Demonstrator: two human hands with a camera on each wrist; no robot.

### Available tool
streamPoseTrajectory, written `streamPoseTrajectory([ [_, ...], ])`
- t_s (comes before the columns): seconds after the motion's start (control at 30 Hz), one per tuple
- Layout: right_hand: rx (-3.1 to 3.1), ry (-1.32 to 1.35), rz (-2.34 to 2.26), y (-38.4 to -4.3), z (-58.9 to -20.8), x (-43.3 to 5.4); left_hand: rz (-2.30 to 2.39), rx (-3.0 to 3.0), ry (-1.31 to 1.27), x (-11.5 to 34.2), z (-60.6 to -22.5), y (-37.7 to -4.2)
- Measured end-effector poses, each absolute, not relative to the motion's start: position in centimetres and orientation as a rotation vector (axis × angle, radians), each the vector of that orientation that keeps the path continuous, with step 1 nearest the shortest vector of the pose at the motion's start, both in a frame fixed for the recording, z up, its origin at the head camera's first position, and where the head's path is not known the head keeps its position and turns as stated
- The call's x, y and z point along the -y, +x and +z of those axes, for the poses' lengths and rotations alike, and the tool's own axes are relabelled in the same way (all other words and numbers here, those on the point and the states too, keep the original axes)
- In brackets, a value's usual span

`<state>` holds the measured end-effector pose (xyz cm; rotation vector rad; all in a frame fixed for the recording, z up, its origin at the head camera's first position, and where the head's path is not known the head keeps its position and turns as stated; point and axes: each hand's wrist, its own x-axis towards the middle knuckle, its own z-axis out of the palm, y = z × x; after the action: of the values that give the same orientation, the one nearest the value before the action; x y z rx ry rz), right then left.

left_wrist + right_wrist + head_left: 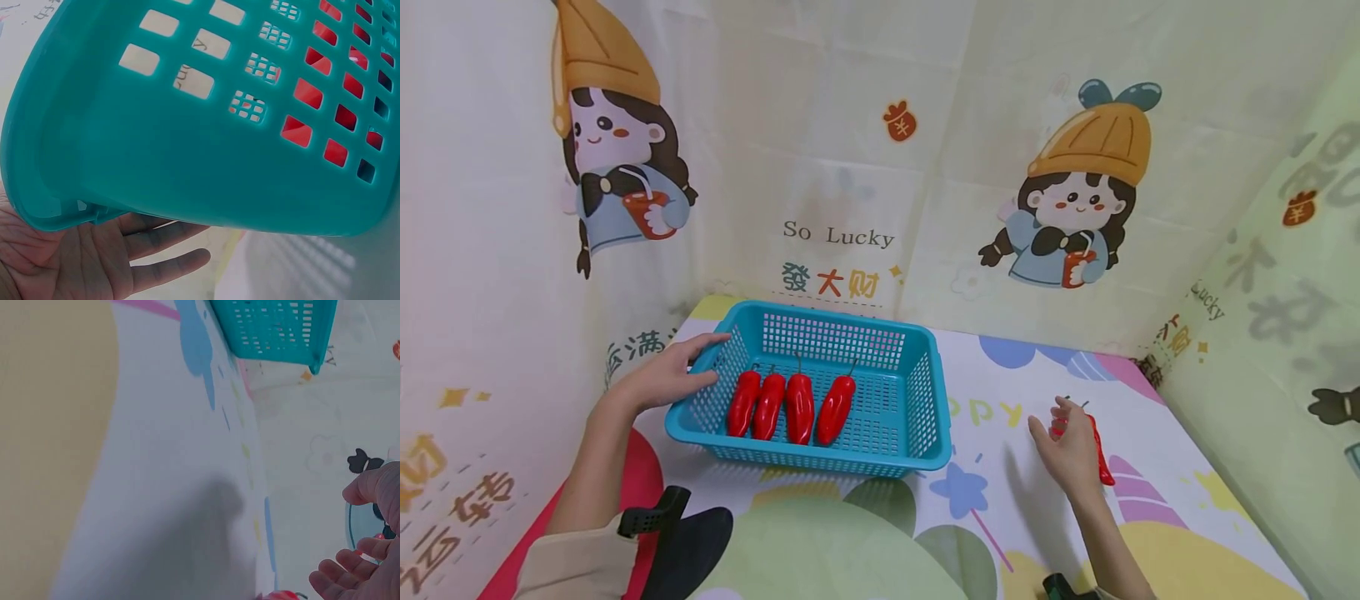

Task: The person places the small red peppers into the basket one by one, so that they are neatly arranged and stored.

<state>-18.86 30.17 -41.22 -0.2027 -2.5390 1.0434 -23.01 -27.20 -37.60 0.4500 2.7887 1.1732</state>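
Note:
Several glossy red chili peppers [799,408] lie side by side in the left part of a turquoise plastic basket [880,417]. At the basket's left end, my left hand [662,375] holds the rim, its thumb over the edge. In the left wrist view, the other fingers [165,270] stretch out below the rim, outside the basket wall. To the right of the basket, my right hand [1071,450] hovers with thumb and fingers apart. More red pepper [1103,454] shows beside and behind it on the table, partly hidden by the hand, with two stems above.
The table carries a printed cloth [820,542] with pastel shapes. Close behind the basket hangs a cream curtain [940,208] with cartoon figures, and similar fabric encloses the left and right sides. The stretch between basket and right hand shows printed letters and a blue star.

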Motion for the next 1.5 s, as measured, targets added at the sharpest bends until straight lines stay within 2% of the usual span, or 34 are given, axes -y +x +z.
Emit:
streamPoseTrajectory([
  [0.93,2.694,-0.409,0.879,-18.9,-41.8,-33.8,1.142,-2.807,0.439,27.2,-37.5,-23.2],
  [1.5,2.855,-0.357,0.817,-19.0,-42.6,-34.1,1.138,-2.810,0.420,27.0,-37.4,-23.0],
])
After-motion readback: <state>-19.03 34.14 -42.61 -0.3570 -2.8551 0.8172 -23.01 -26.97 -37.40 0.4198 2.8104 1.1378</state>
